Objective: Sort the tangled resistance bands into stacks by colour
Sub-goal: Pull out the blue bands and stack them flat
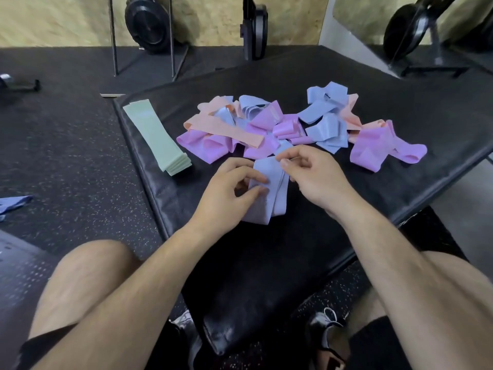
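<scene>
Blue band (269,193): lay on the black pad (266,263), at the near edge of the tangled pile (266,124); left hand (226,190) pinched its left edge, right hand (312,177) pinched its upper right edge. Judged best drawn clear slowly, flattened, then started as a stack beside the green stack (157,134); a sharp tug risked dragging neighbours.

Far-left stack of bands (157,134): pale mint green, plain. Tangled pile, far centre to right: lilac-pink bands (373,153), peach bands (221,129), periwinkle-blue bands (328,132). Near stack of bands (269,206): periwinkle blue. Loose band on floor (13,205), left: blue. Pad (266,263): black, slight sheen. Floor (80,161): black with pale speckles. Wall (66,20): tan, wood-chip flecking. Weight plate (149,25): black. Shorts (378,343): black.
</scene>
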`<state>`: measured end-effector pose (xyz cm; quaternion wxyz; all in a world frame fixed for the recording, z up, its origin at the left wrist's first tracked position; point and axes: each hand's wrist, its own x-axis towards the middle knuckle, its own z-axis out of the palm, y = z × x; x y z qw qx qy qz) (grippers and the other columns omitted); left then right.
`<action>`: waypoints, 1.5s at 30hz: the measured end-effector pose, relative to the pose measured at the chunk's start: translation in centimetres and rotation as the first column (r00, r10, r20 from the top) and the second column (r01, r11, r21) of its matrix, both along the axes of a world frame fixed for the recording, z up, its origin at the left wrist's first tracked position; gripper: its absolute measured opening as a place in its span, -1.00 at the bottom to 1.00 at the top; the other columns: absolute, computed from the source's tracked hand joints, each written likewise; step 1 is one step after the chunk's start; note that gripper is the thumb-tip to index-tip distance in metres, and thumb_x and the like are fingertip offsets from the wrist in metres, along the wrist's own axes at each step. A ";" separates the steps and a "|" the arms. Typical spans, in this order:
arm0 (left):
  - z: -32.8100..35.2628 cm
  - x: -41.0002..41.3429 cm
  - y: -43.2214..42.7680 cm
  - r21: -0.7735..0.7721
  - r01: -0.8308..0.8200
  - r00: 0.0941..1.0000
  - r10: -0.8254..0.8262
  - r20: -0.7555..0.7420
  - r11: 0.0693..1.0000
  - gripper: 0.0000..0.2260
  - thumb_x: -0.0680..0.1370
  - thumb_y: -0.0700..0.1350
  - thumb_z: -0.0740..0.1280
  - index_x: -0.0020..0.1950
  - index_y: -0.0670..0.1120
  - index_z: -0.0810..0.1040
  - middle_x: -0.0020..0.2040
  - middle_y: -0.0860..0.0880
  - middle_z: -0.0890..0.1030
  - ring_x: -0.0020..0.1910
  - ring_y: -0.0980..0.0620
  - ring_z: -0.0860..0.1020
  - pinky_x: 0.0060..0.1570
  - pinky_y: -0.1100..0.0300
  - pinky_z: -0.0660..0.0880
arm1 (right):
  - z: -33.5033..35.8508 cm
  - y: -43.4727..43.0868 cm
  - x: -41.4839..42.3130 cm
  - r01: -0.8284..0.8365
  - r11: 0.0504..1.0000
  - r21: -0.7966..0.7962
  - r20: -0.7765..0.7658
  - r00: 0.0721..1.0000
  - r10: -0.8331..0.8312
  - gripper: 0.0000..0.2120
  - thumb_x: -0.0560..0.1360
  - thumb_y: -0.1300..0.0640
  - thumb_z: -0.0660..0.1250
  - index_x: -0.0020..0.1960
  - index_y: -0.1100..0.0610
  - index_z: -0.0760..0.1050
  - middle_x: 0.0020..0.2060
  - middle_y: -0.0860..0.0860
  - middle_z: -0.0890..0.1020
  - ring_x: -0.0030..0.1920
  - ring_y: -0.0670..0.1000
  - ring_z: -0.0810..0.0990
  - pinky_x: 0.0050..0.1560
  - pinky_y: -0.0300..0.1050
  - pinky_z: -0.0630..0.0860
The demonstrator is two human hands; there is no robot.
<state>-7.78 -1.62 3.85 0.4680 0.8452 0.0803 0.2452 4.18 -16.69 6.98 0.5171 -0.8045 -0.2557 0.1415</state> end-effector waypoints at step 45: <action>-1.7 -4.1 1.9 0.585 -0.031 0.978 -0.096 0.185 0.811 -0.79 0.46 -0.39 0.35 -0.12 -0.13 0.71 0.16 -0.08 0.61 0.15 -0.15 0.48 0.09 0.16 0.46 | -0.3 -0.2 -3.0 -0.321 0.832 -0.452 0.167 0.886 0.432 -0.64 0.64 0.02 0.24 0.43 -0.08 0.40 0.34 -0.23 0.51 0.36 -0.17 0.44 0.36 -0.14 0.38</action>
